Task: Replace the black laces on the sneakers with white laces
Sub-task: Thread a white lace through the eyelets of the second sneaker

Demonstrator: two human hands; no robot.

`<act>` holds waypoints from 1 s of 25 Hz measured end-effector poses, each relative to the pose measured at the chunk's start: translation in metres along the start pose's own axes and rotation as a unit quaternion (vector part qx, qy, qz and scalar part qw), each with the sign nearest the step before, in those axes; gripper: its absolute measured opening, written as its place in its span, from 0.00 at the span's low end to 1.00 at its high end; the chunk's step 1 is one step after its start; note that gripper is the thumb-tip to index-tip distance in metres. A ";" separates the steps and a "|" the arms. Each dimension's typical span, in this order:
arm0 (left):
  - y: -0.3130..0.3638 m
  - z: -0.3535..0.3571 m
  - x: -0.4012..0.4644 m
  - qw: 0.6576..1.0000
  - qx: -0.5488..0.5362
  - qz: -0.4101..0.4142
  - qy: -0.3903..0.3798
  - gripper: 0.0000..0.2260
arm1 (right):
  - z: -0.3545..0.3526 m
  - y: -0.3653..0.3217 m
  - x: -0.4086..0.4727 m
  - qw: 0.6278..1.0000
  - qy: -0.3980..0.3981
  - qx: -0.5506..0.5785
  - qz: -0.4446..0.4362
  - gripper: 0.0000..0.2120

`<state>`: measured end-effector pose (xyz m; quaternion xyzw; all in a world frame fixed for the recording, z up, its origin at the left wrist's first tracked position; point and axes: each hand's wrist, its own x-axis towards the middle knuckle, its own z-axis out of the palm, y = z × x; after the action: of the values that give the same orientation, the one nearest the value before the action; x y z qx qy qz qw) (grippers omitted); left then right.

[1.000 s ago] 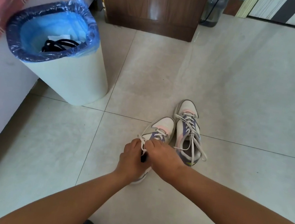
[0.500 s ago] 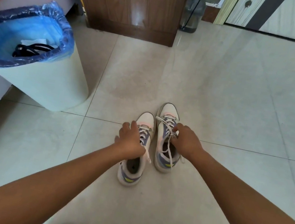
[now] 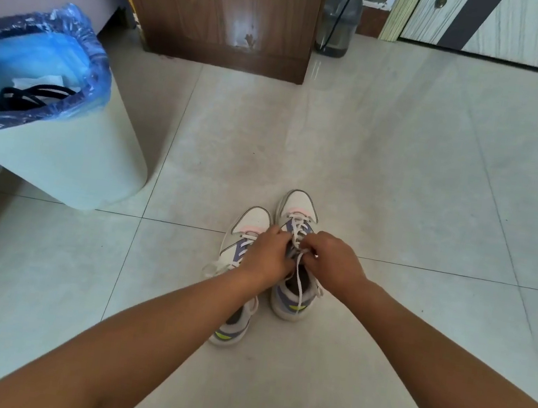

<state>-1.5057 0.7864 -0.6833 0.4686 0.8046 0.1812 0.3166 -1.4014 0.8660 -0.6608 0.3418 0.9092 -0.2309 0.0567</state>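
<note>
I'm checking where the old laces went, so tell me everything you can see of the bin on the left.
The bin is a pale, plastic-looking tub with rounded corners, standing upright on the tiled floor against the wall, left of the sneakers and apart from them. A crinkled blue bag lines it, folded over the rim. Inside lie tangled black laces on a bit of white paper. Neither hand touches it.

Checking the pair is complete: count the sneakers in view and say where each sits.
2. The left sneaker stands on the floor tiles, partly under the left forearm. The right sneaker stands beside it, with both hands at its white laces. None seems hidden.
</note>
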 end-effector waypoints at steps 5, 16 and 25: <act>-0.004 -0.002 -0.009 0.996 -0.065 -0.021 -0.051 0.17 | 0.000 0.009 -0.009 0.984 -0.014 0.171 0.043 0.07; 0.008 -0.007 0.002 0.908 -0.380 -0.177 -0.019 0.07 | 0.024 -0.001 -0.045 0.967 -0.116 0.061 0.217 0.16; 0.013 -0.005 0.006 0.931 -0.323 -0.170 0.005 0.11 | -0.020 0.018 -0.024 0.952 -0.073 0.283 0.095 0.16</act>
<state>-1.5031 0.7983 -0.6744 0.1965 0.7719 0.3773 0.4725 -1.3706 0.8727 -0.6431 0.4110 0.7631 -0.4967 0.0452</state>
